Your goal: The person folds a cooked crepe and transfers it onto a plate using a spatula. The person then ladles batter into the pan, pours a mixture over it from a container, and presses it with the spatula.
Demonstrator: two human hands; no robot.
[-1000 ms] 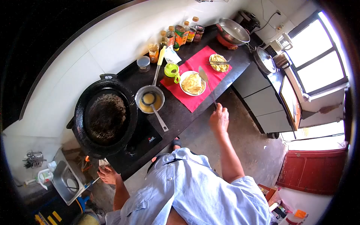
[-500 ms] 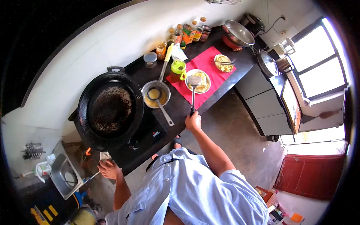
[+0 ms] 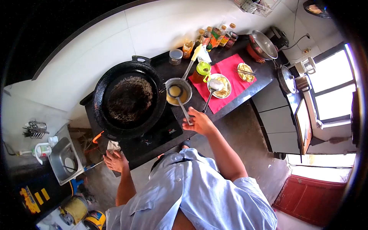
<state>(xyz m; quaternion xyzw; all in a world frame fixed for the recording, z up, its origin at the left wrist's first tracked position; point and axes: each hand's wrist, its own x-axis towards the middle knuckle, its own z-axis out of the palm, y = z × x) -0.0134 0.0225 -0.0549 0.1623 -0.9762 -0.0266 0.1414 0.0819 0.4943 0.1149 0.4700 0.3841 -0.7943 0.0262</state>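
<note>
My right hand [image 3: 201, 122] is at the handle end of a ladle [image 3: 185, 112], thumb and fingers apart on either side of it; a firm grip does not show. The ladle's bowl rests in a small saucepan [image 3: 168, 82] of yellowish liquid, probably beaten egg. A spatula [image 3: 208, 101] lies with its blade on a plate of pale yellow food [image 3: 223, 92], its handle end partly behind my right hand. My left hand [image 3: 115, 161] is at the counter's front corner, fingers spread, beside a crumpled light cloth [image 3: 113, 146]. A large black wok [image 3: 128, 100] sits on the cooktop [image 3: 165, 130].
On a red cloth [image 3: 217, 105] stand a green-lidded jar [image 3: 202, 71] and a bowl [image 3: 245, 73] with chopsticks. Several bottles [image 3: 214, 37] and a lidded tub [image 3: 175, 56] line the wall. A metal pan [image 3: 264, 44] is at the far end. The sink [image 3: 61, 153] is at left.
My right hand has let go of the spatula, leaving it on the plate, and has moved left to the ladle's handle. My left hand stays by the counter corner. The view has shifted.
</note>
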